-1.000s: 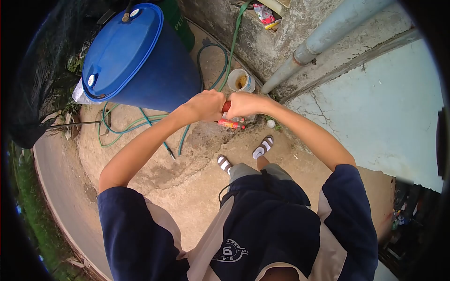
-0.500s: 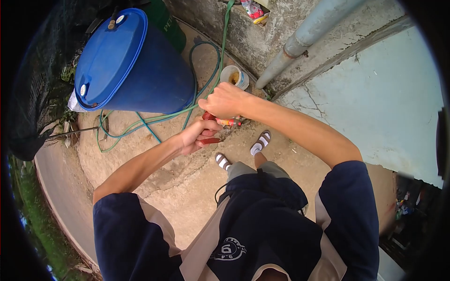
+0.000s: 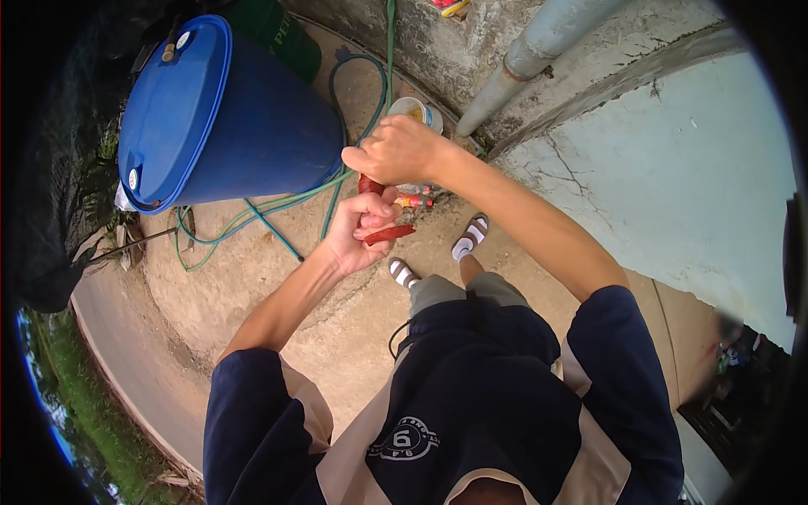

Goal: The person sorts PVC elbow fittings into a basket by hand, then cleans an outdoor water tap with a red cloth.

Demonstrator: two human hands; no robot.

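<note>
A dark red, twisted thing (image 3: 370, 184) that looks like a cloth runs between my two hands. My left hand (image 3: 358, 231), palm up, has its fingers closed around it, and a red end sticks out below the fingers. Above and to the right, my right hand (image 3: 402, 151) is a fist gripping the upper end, knuckles up. Most of the red cloth is hidden inside both hands. Past the hands lies a bottle with an orange and red end (image 3: 415, 202), apparently on the ground and partly covered.
A large blue barrel (image 3: 269, 118) stands at upper left, with a green barrel (image 3: 290, 42) behind it. Hoses (image 3: 273, 229) loop over the concrete. A white bucket (image 3: 433, 118) sits by the wall, near a grey pipe (image 3: 530, 50). My sandalled feet (image 3: 470, 236) are below.
My left hand has turned palm up and moved slightly right, with its red end now farther out. My right fist has shifted up and left. The whole view has shifted slightly.
</note>
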